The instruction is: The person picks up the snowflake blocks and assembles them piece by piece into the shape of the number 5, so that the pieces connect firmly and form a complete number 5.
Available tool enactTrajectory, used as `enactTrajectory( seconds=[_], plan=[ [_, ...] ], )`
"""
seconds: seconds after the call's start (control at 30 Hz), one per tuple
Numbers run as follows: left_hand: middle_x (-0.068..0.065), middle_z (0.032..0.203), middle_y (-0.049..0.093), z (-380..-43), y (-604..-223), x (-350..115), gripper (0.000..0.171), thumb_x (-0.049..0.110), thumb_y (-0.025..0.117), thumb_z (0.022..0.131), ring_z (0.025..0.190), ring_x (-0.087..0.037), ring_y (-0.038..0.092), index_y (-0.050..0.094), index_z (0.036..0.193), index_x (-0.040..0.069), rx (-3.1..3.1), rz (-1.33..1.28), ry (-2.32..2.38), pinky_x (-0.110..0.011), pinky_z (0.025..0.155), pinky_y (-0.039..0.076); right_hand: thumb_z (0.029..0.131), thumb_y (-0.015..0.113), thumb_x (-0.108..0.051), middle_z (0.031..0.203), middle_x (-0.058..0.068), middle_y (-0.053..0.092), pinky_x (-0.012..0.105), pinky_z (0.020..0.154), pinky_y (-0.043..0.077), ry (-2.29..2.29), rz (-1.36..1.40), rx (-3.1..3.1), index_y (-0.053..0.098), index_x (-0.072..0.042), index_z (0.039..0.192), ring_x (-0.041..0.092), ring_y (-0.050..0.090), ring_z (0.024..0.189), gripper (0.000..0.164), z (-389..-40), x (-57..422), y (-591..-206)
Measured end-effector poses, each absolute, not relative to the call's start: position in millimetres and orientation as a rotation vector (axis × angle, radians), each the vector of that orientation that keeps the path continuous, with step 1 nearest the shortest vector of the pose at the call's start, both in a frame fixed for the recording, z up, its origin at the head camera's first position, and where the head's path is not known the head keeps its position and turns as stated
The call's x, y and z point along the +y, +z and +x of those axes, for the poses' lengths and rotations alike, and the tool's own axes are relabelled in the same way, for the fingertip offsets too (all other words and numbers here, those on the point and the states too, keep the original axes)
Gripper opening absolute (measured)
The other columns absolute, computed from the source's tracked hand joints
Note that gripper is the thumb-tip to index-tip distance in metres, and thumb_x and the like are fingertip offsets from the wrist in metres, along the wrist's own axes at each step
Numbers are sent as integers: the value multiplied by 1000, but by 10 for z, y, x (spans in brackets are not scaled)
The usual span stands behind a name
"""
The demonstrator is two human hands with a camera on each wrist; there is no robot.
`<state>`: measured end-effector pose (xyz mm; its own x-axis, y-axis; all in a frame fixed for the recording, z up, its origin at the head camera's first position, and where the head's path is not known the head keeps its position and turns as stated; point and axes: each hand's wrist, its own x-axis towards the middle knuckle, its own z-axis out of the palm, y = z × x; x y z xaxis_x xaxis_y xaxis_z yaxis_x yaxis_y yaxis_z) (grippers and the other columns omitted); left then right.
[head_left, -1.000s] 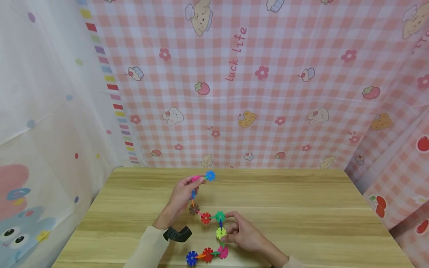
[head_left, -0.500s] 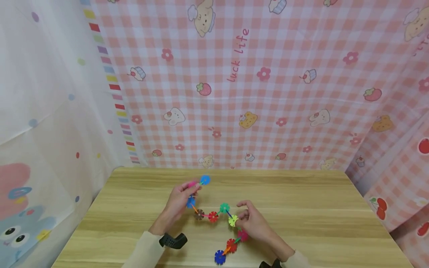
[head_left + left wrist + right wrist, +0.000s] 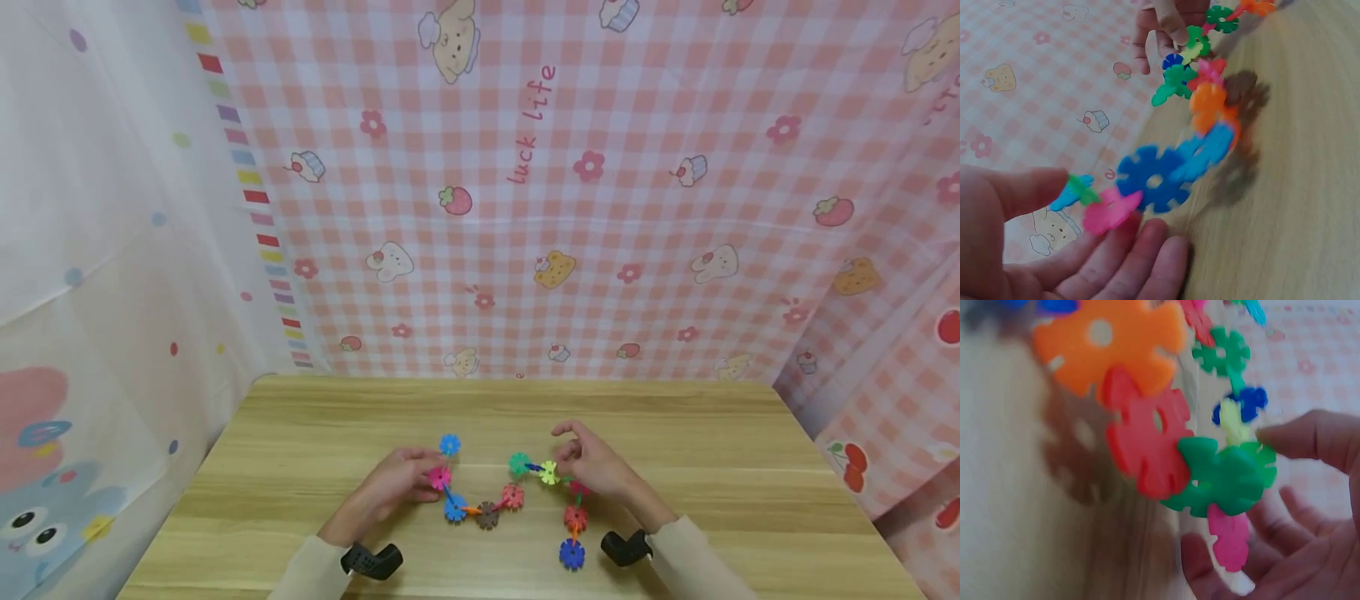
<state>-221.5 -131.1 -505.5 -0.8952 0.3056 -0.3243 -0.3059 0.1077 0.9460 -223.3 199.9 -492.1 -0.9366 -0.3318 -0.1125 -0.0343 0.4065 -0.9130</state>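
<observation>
A chain of slotted plastic snowflake discs in several colours zigzags between my hands over the table (image 3: 300, 467). My left hand (image 3: 393, 483) is at its left end, thumb and fingers spread loosely around a pink disc (image 3: 1110, 209). Beyond that disc sits a light blue disc (image 3: 450, 444), joined by a green one. My right hand (image 3: 596, 462) pinches the chain near the yellow disc (image 3: 549, 473), its index finger raised. Beneath that hand hangs another pink disc (image 3: 1230, 540), partly hidden in the head view. A dark blue disc (image 3: 572, 554) ends the chain nearest me.
Black wrist cameras (image 3: 372, 562) sit on both cuffs. Behind the table hangs a pink checked curtain (image 3: 510, 208), and a white patterned cloth (image 3: 112, 250) covers the left side.
My right hand has moved right and away from me, drawing its part of the chain along. My left hand has come lower and nearer, its grip loosened. The chain is more spread out.
</observation>
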Motion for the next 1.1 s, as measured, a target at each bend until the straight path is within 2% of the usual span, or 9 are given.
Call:
enactTrajectory(
  seconds=[0.17,0.4,0.53,0.63,0.77,0.9,1.0,1.1],
  plan=[
    [-3,80,66,-2190,-5057,-1379,36,26,63,98,69,-11,66,63,111,-7,1937,16,1701,-25,63,58,91,60,3,102,16,67,37,78,54,-1533,-379,2350,43,2,133,24,65,89,45,-2323,2044,-4945],
    [-9,87,67,-2185,-4986,-1455,44,37,62,97,65,-12,65,69,104,-6,2031,49,1486,-26,56,57,94,58,3,111,21,68,41,86,56,-1489,-439,2410,48,7,132,30,67,99,39,-2316,2024,-4957],
    [-10,83,69,-2203,-4945,-1464,45,40,62,97,64,-13,67,70,96,-4,2095,28,1406,-27,56,57,94,64,-6,116,17,64,43,86,54,-1424,-311,2591,51,0,134,27,62,103,42,-2222,2054,-4938],
    [-10,82,69,-2222,-4910,-1477,44,40,62,97,65,-14,67,70,93,-3,2163,17,1346,-29,58,58,94,67,-11,113,13,62,41,83,52,-1391,-203,2665,51,-3,135,23,59,99,45,-2109,2136,-4921],
    [-10,84,67,-2262,-4892,-1489,36,34,63,97,67,-15,65,68,92,-1,2214,-4,1337,-30,59,58,92,69,-11,103,11,61,35,75,50,-1378,-202,2605,45,0,135,21,58,90,50,-1929,2271,-4912],
    [-10,88,66,-2319,-4918,-1470,23,20,61,98,72,-17,64,66,104,-2,2191,-14,1442,-30,62,57,88,74,-15,92,11,58,30,60,49,-1398,-204,2493,38,4,135,21,58,75,62,-1743,2347,-4899],
    [-10,90,65,-2352,-4937,-1445,24,14,61,98,74,-19,63,64,114,-3,2174,-12,1511,-30,63,57,85,80,-22,85,9,57,27,49,45,-1402,-187,2416,35,4,135,20,56,64,72,-1630,2354,-4906],
    [-10,90,66,-2372,-4957,-1428,27,13,62,97,74,-18,64,62,118,-4,2171,-6,1536,-29,63,57,81,83,-26,82,7,59,25,47,42,-1383,-191,2377,34,3,136,17,54,61,79,-1568,2337,-4937]
  ],
)
